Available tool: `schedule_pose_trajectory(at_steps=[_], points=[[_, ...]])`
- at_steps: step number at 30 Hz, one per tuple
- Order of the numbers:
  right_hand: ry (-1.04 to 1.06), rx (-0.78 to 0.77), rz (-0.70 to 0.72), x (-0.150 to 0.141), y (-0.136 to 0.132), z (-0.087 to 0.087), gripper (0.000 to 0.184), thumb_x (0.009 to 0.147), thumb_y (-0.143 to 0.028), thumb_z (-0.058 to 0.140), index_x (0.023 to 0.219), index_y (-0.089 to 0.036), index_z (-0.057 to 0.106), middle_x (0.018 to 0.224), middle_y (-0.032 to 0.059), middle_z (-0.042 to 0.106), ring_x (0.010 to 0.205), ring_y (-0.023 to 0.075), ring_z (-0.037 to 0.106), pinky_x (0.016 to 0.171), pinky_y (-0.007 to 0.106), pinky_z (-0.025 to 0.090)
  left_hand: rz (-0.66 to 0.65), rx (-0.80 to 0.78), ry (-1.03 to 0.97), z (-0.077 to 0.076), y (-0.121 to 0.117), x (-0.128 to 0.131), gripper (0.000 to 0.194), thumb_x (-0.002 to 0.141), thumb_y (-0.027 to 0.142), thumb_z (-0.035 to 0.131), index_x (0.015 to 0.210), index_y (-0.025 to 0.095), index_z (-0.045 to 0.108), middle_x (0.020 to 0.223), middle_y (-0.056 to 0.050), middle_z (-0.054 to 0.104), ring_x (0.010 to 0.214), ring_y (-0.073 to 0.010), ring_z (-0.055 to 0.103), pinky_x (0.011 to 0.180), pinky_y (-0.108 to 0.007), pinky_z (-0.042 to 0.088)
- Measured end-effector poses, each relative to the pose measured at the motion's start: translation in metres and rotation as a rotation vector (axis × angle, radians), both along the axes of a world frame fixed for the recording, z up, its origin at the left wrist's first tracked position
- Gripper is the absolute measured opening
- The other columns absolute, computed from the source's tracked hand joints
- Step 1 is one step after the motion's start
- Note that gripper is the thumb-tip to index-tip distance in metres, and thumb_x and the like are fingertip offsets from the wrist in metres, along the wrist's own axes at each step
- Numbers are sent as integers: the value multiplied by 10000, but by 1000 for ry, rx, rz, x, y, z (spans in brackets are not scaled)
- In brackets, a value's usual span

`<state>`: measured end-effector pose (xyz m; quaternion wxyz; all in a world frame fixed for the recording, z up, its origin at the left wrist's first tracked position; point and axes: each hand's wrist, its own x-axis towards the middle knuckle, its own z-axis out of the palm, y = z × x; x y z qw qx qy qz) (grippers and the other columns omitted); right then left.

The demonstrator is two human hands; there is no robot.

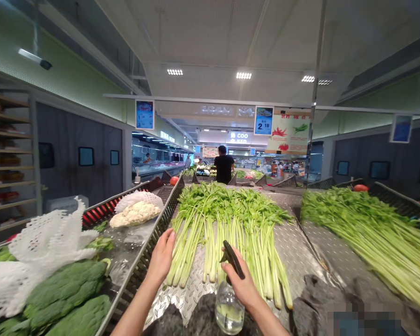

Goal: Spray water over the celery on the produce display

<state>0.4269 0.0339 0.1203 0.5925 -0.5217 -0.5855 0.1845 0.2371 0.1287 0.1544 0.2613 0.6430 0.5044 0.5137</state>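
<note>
In my right hand [241,276] is a clear spray bottle [230,311] with a black trigger head, partly filled with liquid. The fingers wrap round its neck, and it stands roughly upright over the near end of the display. Rows of celery [227,228] lie just beyond, leaves pointing away and pale stalk ends towards me. My left hand [163,254] is beside the leftmost stalks, by the black divider. Its fingers are stretched out and it holds nothing; whether it touches the celery I cannot tell.
Left of the slatted divider [145,247] lie broccoli [66,284], white foam netting [52,233] and cauliflower [136,213]. A mirror panel [357,261] on the right reflects the celery. Dark crumpled material [203,317] lies along the front edge. A person in black [224,167] stands further back.
</note>
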Motion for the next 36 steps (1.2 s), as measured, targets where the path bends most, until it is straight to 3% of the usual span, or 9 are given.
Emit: schedule_pose_trajectory(at_steps=[6,12,16,23,31,36], points=[[-43,57,106,-17,-1,1,210,709,-205,436,887,-160,537,783,21,568,741,140,526,655,226,414,36,106,-14,6,12,10,519,788,467,231,1152,147,416,1218,-121,435,1132,-222,395,968,-394,266],[-139,82,63,-28,-7,1,145,675,-166,423,793,-162,507,708,1,545,637,114,507,599,212,391,49,278,-20,15,16,16,483,800,440,246,1158,152,396,1219,-111,422,1160,-214,351,987,-400,242],[-174,111,2,-29,-12,10,208,669,-164,413,863,-172,485,711,-9,530,622,114,491,570,211,377,43,344,-60,22,21,19,463,810,419,245,1158,153,395,1228,-107,411,1176,-207,328,1004,-393,217],[-217,125,-30,-17,-13,13,176,634,-133,395,772,-174,497,647,-23,523,541,95,463,520,203,345,25,414,-87,32,17,29,451,820,399,236,1153,146,404,1245,-106,398,1193,-197,308,1015,-373,210],[-182,82,-195,11,-22,20,168,674,-209,407,809,-162,497,541,-48,450,440,84,394,438,200,305,36,480,-68,36,6,39,432,830,376,226,1128,138,430,1272,-111,367,1206,-184,284,1020,-367,198],[-166,95,-250,27,-27,24,181,652,-229,432,796,-160,516,627,-12,536,505,100,469,488,203,357,53,523,-92,35,4,44,405,830,370,237,1098,159,455,1270,-94,373,1205,-174,288,1020,-356,200]])
